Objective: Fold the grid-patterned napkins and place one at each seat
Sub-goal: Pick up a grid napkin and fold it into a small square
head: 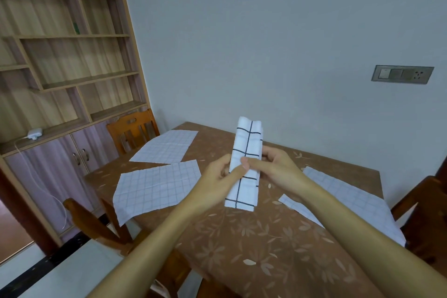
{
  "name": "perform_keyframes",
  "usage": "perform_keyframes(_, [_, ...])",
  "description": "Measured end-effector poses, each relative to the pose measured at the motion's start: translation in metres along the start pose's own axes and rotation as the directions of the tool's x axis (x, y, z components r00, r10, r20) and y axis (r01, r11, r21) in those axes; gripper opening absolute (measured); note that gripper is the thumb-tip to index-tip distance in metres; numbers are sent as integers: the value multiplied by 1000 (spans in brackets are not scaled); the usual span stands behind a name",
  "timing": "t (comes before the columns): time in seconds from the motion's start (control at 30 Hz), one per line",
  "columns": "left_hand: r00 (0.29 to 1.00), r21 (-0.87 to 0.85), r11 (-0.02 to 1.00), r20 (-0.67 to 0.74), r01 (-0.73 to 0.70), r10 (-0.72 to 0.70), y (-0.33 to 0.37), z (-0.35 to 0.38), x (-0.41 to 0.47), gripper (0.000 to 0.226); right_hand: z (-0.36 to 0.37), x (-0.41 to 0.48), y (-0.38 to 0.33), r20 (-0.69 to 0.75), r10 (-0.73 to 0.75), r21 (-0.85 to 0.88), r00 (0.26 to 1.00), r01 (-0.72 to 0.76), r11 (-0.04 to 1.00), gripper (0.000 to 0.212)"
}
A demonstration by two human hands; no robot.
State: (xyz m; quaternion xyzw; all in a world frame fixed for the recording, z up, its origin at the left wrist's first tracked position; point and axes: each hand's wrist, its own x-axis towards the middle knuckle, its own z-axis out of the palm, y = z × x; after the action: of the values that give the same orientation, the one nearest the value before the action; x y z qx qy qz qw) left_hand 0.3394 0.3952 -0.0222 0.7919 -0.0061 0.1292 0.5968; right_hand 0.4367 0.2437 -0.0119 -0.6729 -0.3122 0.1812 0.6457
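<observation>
Our left hand (219, 172) and right hand (275, 167) both pinch the folded napkin (248, 138) mid-length, its long axis pointing away over the bench (242, 237).

The left hand (217, 173) and right hand (274, 164) were bare, and both forearms (157, 232) were uncovered as far as they showed.

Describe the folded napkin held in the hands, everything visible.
The folded napkin is white, soft-looking cloth with bold dark grid lines, folded into a long narrow strip with layered edges at its far end. It is held above the table, far end raised. The left hand and right hand pinch its middle from either side.
</observation>
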Motion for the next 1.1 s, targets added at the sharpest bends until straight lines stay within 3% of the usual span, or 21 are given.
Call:
perform_keyframes(0.1, [999, -50, 998, 2, 34, -34, -4, 3, -2, 29, -4, -2, 4, 49, -14, -83, 999, 18, 996, 22])
perform_keyframes(0.27, [995, 14, 996, -45, 84, -84, -16, 0, -2, 35, -8, -8, 8, 85, -8, -149, 996, 21, 989, 20])
perform_keyframes(0.53, [988, -43, 997, -138, 70, -76, -16, 8, -3, 38, -11, -11, 13, 104, 44, -128, 994, -31, 991, 25])
perform_keyframes(0.67, [991, -21, 996, -108, 82, -83, -16, 5, -2, 23, -16, -14, 12, 103, 55, -137, 993, -41, 990, 24])
perform_keyframes(1.1, [985, -387, 911, -35, 145, -172, -18, 0, -2, 23, -15, -21, 23, 58, 27, 133, 998, -35, 990, 25])
